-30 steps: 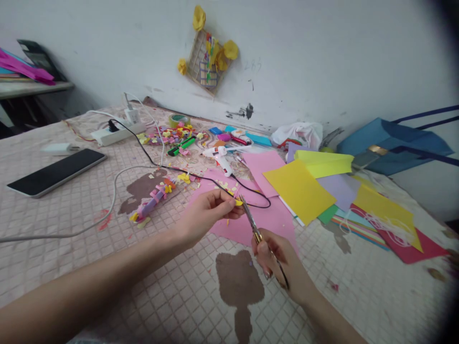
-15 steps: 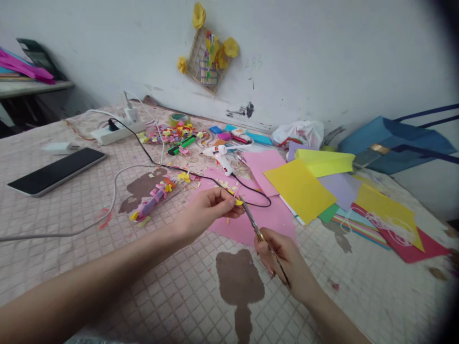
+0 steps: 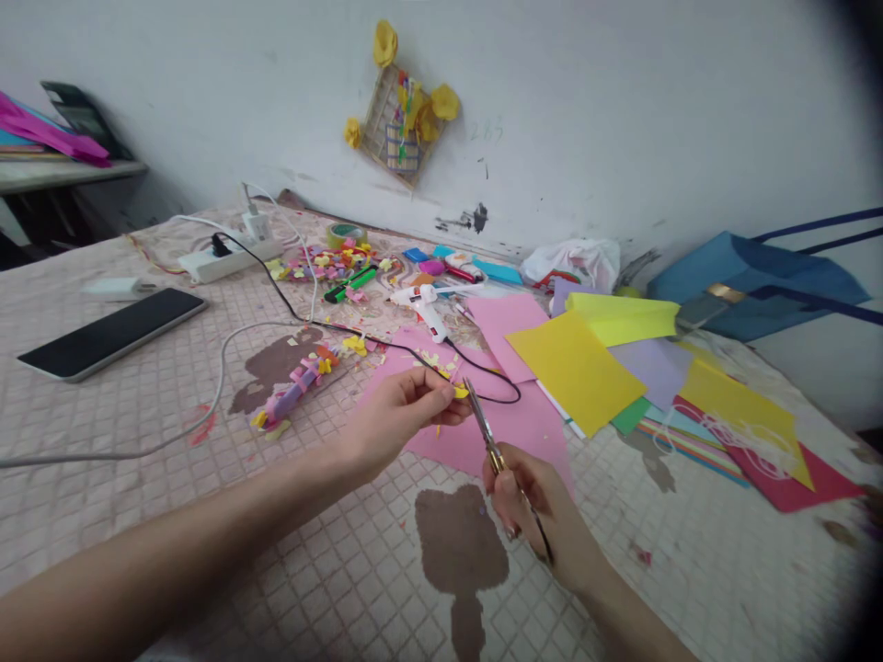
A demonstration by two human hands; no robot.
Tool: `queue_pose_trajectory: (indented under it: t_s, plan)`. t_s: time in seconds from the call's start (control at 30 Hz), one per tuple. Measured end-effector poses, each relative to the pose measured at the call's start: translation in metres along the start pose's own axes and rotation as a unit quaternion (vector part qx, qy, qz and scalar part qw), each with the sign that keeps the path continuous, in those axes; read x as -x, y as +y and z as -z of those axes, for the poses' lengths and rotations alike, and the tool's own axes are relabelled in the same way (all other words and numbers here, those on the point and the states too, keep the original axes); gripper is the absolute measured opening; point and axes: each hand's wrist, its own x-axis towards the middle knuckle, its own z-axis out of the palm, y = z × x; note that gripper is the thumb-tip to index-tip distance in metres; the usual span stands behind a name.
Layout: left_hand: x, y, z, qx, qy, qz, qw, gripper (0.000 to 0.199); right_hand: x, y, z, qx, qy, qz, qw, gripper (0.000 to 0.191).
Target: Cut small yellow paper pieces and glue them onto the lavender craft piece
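Pinched between the fingertips of my left hand (image 3: 420,405) is a small piece of yellow paper (image 3: 460,392). My right hand (image 3: 534,506) grips a pair of scissors (image 3: 488,435), its fingers wrapped around the handles. The blade tips point away from me and lie right beside the yellow piece; whether they touch it I cannot tell. Under both hands lies a pink sheet (image 3: 531,432) with small paper scraps on it. Left of my left hand rests a purple stick (image 3: 290,397) decorated with pink, orange and yellow paper bits.
A white glue gun (image 3: 429,311) trails a black cable across the pink sheet. Coloured sheets (image 3: 586,368) are piled at right near a blue bag (image 3: 751,285). At left are a phone (image 3: 114,333) and a power strip (image 3: 227,257). A green cutter (image 3: 350,283) lies behind.
My right hand has shifted slightly left, and the scissor handles sit closer together. My left hand holds the yellow piece in nearly the same place.
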Motion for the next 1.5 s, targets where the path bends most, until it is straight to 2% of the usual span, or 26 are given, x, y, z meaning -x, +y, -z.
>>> queue_pose_trajectory:
  t_s: [0.33, 0.97, 1.5]
  plan:
    - [0.004, -0.005, -0.009, 0.052, 0.057, 0.000, 0.997, 0.012, -0.003, 0.002, -0.008, 0.001, 0.033, -0.004, 0.999, 0.047]
    - [0.005, -0.010, -0.014, 0.074, 0.087, -0.015, 0.993, 0.014, -0.004, 0.001, -0.010, 0.041, 0.056, -0.002, 0.998, 0.042]
    - [0.006, -0.011, -0.018, 0.091, 0.104, -0.012, 0.990, 0.013, -0.005, 0.002, -0.013, 0.009, 0.042, -0.001, 0.999, 0.047]
